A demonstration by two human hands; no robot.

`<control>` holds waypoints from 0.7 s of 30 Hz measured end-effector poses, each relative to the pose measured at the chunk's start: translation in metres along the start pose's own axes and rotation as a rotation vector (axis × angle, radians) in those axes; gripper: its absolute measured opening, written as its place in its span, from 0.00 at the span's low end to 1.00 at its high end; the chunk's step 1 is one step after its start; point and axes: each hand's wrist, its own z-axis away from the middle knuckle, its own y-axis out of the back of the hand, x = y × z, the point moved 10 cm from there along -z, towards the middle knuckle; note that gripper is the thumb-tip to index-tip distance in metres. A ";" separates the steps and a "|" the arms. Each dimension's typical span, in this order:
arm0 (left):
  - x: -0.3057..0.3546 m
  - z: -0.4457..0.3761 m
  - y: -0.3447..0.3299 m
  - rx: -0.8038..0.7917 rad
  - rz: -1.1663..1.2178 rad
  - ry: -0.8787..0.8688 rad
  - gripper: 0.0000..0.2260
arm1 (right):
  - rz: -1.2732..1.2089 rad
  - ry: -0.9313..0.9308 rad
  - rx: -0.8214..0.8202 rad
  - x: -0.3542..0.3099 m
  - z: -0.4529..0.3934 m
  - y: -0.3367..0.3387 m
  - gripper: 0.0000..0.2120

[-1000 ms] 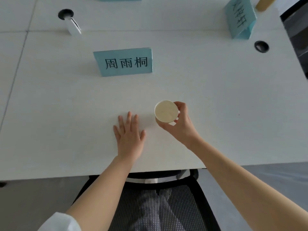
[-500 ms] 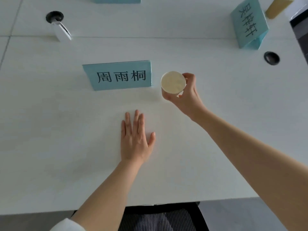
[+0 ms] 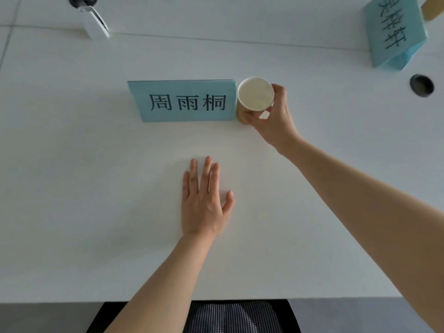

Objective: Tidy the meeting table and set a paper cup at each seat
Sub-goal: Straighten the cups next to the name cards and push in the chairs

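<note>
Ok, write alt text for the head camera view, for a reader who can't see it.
The right hand holds an upright paper cup right beside a blue name card on a white meeting table. The left hand rests flat on the table nearer the person. A second blue name card stands at far right.

On the counter the paper cup stands just right of the name card; the left hand lies flat nearer the person. A second name card stands far right.
</note>
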 end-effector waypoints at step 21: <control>0.015 0.000 -0.009 -0.290 -0.075 0.124 0.30 | 0.186 -0.146 0.047 0.057 0.132 0.089 0.23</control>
